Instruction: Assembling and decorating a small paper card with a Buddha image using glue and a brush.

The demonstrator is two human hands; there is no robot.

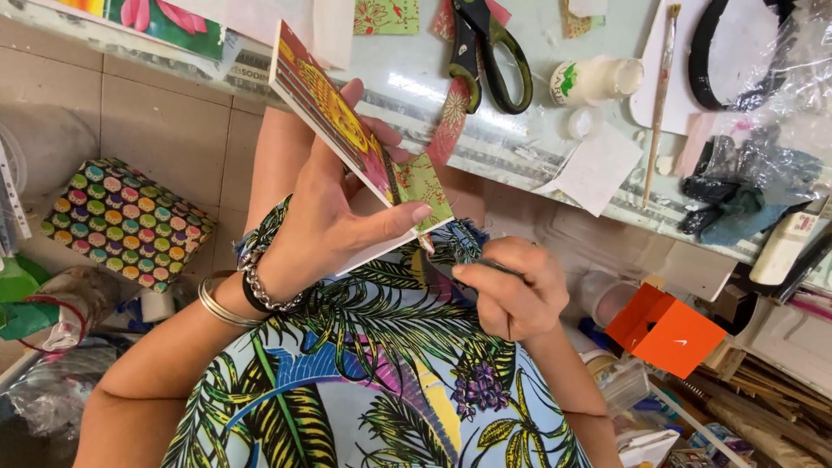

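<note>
Left hand (pixel 334 217) wraps a thin decorated board (pixel 347 143), thumb pressing its green paper corner. Right hand (pixel 513 295), just below that corner, pinches a slim tool (pixel 496 267). Board likely light, stiff; edges give grip, paper tears easily.

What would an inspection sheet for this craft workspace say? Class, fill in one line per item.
Surface: glass table, strewn with paper scraps.
Job's things: patterned tile, held tilted over the lap; thin tool, mostly hidden.
Clutter: scissors, glue bottle, brush, white paper.
Hands: left hand grips the tile; right hand pinches the tool at the tile's lower edge.
Cables: nothing seen.
Surroundings: dotted box on the tiled floor, orange box, bags.
</note>
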